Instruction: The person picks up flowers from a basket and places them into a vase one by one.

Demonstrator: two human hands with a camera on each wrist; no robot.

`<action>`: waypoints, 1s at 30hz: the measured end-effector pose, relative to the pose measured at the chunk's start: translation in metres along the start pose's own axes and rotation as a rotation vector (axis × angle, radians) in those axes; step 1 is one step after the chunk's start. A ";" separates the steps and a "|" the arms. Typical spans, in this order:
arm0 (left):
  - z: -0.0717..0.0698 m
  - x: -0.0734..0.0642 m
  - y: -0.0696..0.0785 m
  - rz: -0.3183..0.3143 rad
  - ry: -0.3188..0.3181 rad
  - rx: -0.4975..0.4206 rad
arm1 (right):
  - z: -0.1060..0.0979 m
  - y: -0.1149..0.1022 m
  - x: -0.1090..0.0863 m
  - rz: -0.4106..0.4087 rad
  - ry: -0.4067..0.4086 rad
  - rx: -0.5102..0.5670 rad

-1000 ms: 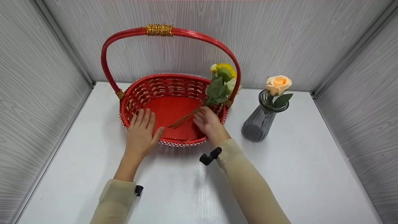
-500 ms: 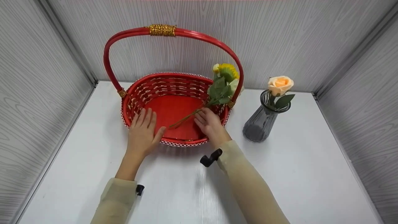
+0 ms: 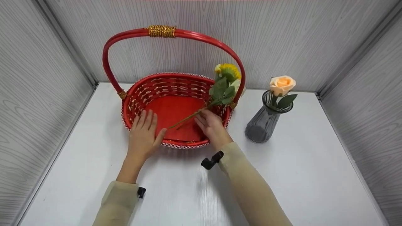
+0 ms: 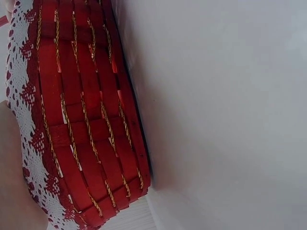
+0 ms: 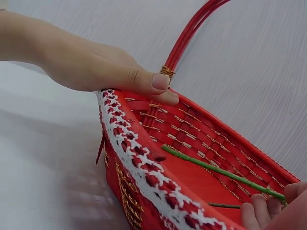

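Note:
A red woven basket with a tall hoop handle stands on the white table. My left hand rests on its front left rim, fingers straight, thumb spread. In the right wrist view the thumb of that left hand lies along the lace-trimmed rim. Inside the basket my right hand pinches a green flower stem. A second, darker stem lies below it. The leaves, a yellow flower and a pale flower lean over the right rim behind the handle; which bloom the pinched stem carries, I cannot tell.
To the right of the basket stands a grey glass vase holding a peach rose. Wood-grain panels enclose the table at the back and both sides.
The tip of the pinched stem has shifted slightly left and come apart from the darker stem. The left hand stays on the rim.

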State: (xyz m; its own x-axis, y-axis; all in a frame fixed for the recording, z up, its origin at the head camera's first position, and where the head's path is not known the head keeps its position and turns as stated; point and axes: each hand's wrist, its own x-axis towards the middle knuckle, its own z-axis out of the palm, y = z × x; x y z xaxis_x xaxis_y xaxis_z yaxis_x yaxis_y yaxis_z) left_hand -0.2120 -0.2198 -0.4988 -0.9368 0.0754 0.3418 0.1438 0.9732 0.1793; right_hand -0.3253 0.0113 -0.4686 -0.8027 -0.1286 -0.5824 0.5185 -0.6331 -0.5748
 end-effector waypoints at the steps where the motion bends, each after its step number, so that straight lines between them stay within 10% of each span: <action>1: 0.000 0.000 0.000 0.001 0.002 0.001 | 0.000 0.000 0.000 -0.008 0.001 0.011; 12: 0.000 0.000 0.001 -0.014 -0.013 0.005 | 0.000 0.001 0.000 -0.016 -0.017 0.001; 30: -0.002 -0.004 0.005 -0.024 0.020 -0.006 | 0.001 0.013 -0.009 -0.347 -0.099 -0.297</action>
State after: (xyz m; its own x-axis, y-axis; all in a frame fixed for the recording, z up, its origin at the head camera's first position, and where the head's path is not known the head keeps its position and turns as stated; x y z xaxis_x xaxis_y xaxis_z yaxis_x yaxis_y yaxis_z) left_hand -0.2071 -0.2153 -0.4976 -0.9335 0.0473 0.3556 0.1229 0.9734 0.1933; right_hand -0.3114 0.0031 -0.4703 -0.9604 -0.0294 -0.2772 0.2648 -0.4079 -0.8738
